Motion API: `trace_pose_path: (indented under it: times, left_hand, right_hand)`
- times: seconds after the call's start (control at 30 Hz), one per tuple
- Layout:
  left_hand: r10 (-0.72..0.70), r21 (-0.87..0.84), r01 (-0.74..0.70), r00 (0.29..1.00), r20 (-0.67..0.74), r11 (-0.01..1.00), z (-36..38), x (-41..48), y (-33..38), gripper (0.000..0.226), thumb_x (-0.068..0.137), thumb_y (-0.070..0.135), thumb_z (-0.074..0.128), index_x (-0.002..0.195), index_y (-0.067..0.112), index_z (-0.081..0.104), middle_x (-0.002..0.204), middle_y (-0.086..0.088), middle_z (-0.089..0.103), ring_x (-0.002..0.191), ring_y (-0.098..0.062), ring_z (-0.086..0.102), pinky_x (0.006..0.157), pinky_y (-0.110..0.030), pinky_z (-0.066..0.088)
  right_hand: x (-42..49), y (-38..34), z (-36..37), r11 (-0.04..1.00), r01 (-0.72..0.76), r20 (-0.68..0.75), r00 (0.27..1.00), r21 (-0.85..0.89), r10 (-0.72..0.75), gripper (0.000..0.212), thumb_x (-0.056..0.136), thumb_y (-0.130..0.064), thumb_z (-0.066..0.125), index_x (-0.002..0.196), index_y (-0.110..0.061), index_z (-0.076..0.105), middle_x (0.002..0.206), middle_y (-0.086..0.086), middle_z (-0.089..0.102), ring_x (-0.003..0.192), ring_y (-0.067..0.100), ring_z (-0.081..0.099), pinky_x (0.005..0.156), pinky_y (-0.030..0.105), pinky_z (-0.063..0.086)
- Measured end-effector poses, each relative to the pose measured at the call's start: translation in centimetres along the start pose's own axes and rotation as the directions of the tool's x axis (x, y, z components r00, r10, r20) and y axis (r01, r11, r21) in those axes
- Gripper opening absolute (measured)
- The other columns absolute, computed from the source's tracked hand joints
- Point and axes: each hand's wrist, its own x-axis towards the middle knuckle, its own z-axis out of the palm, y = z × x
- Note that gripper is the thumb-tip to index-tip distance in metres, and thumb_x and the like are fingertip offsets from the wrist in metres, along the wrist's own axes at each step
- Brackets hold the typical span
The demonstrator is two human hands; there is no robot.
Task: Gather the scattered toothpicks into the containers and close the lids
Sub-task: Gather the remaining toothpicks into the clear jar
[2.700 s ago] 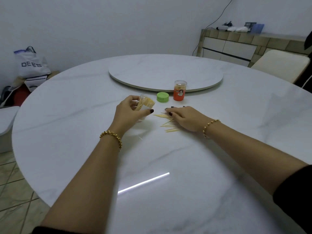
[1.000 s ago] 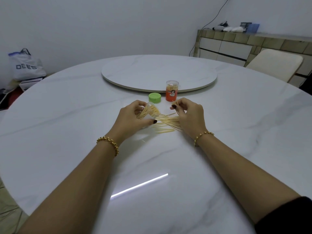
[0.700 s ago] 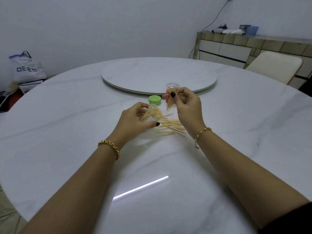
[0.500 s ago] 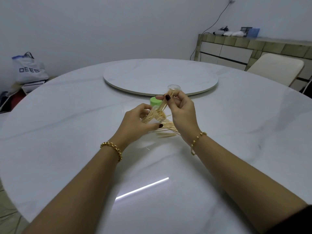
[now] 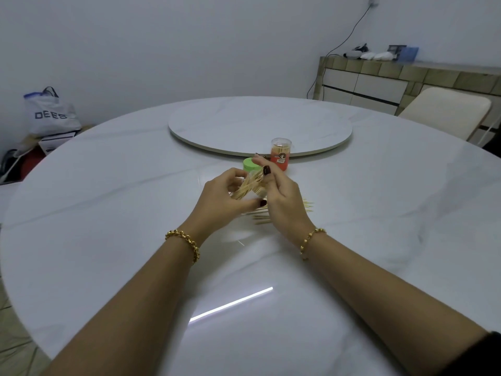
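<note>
My left hand [image 5: 221,200] grips a clear toothpick container [image 5: 256,185], tilted with its mouth toward the right. My right hand [image 5: 282,198] pinches a small bunch of toothpicks [image 5: 248,187] whose ends sit in the container's mouth. Loose toothpicks [image 5: 307,206] lie on the white marble table [image 5: 108,213], partly hidden under my right hand. A green lid [image 5: 250,164] lies just beyond my hands. An orange-labelled container [image 5: 281,154] of toothpicks stands upright beside it, without a lid.
A round turntable [image 5: 260,123] sits in the table's middle, behind the containers. A cream chair [image 5: 447,111] stands at the far right edge. A white bag [image 5: 50,114] and boxes sit on the floor at the left.
My right hand picked up a bunch of toothpicks from the table, lifted it, and brought it left and down into the mouth of the container held by my left hand.
</note>
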Motion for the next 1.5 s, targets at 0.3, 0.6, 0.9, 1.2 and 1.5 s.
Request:
trace_pose_path:
  times: [0.3,0.6,0.9,1.2,1.5]
  left_hand:
    - [0.082,0.063,-0.086,0.995,0.057,0.994,0.8,-0.2,0.2,0.043,0.068,0.02,0.079,0.107,0.022,0.062,0.101,0.002,0.069,0.096,-0.009,0.064,0.08,-0.027,0.055]
    - [-0.019,-0.002,0.019,1.0,0.026,1.0,0.4,0.0,-0.7,0.041,0.069,0.023,0.082,0.106,0.021,0.063,0.095,0.001,0.068,0.091,-0.013,0.065,0.065,-0.021,0.055]
    - [-0.136,-0.099,0.126,0.985,-0.104,0.987,-1.7,0.4,-1.8,0.052,0.069,0.023,0.085,0.114,0.017,0.06,0.103,0.002,0.065,0.088,-0.006,0.063,0.056,-0.008,0.047]
    - [-0.133,-0.088,0.125,0.986,-0.097,0.988,-1.3,0.6,-1.9,0.056,0.067,0.024,0.086,0.115,0.016,0.06,0.105,0.0,0.065,0.091,-0.008,0.063,0.057,-0.008,0.047]
    - [-0.126,-0.074,0.119,0.988,-0.095,0.99,-1.2,0.6,-1.6,0.054,0.067,0.024,0.086,0.113,0.018,0.06,0.099,0.007,0.063,0.089,-0.005,0.061,0.056,-0.007,0.046]
  right_hand:
    - [-0.2,-1.4,0.2,0.958,0.121,0.112,0.989,-0.261,-0.095,0.052,0.096,-0.035,0.026,0.141,-0.015,0.042,0.151,-0.003,0.035,0.142,0.004,0.021,0.118,0.048,0.012]
    - [0.8,-0.9,-0.9,0.911,-0.011,0.181,0.979,-0.413,0.093,0.047,0.104,-0.033,0.023,0.151,-0.023,0.022,0.158,-0.011,0.015,0.144,-0.001,0.003,0.114,0.048,-0.018]
    - [2.1,0.9,-3.8,0.703,-0.139,0.16,0.926,-0.697,0.342,0.037,0.1,-0.02,0.035,0.134,-0.01,0.045,0.12,0.008,0.06,0.126,0.028,0.043,0.118,0.046,-0.001]
    - [3.3,3.0,-2.5,0.596,0.105,0.355,0.878,-0.796,0.32,0.034,0.103,-0.023,0.025,0.124,-0.01,0.049,0.135,0.006,0.046,0.127,0.023,0.042,0.115,0.05,0.006]
    - [2.0,3.0,-2.3,0.474,0.307,0.418,0.896,-0.825,0.148,0.038,0.1,-0.024,0.031,0.105,-0.011,0.066,0.117,0.005,0.057,0.108,0.023,0.05,0.105,0.037,0.03]
